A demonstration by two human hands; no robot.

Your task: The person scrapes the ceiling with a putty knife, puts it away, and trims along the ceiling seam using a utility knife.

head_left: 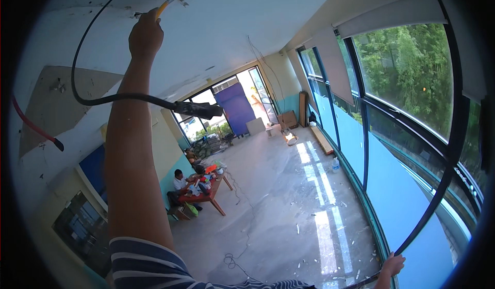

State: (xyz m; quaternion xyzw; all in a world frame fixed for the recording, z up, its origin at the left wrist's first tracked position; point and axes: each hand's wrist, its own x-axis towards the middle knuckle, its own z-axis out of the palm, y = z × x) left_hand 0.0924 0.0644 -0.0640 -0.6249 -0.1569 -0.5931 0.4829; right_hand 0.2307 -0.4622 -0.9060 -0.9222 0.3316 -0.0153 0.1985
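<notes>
My left hand (147, 33) is raised at arm's length to the white ceiling (247, 10). Its fingers are closed around a slim yellow-handled tool (163, 8), whose thin tip points at a torn, peeling strip (184, 0); the tool's exact kind is unclear. A black cable (85, 97) hangs in a loop and crosses in front of my forearm, its end wrapped in black tape. Low on the right, my right hand (393, 265) is closed at the lower end of a long dark bar (425, 222) beside the windows. Whether the bar belongs to the window frame, I cannot tell.
A red cable (36, 126) dangles at the left. Below, a person sits by a cluttered red table (209, 193). Thin wire (232, 260) and small debris lie on the grey floor (273, 206). A water bottle (335, 165) and long boards (322, 140) stand along the windows.
</notes>
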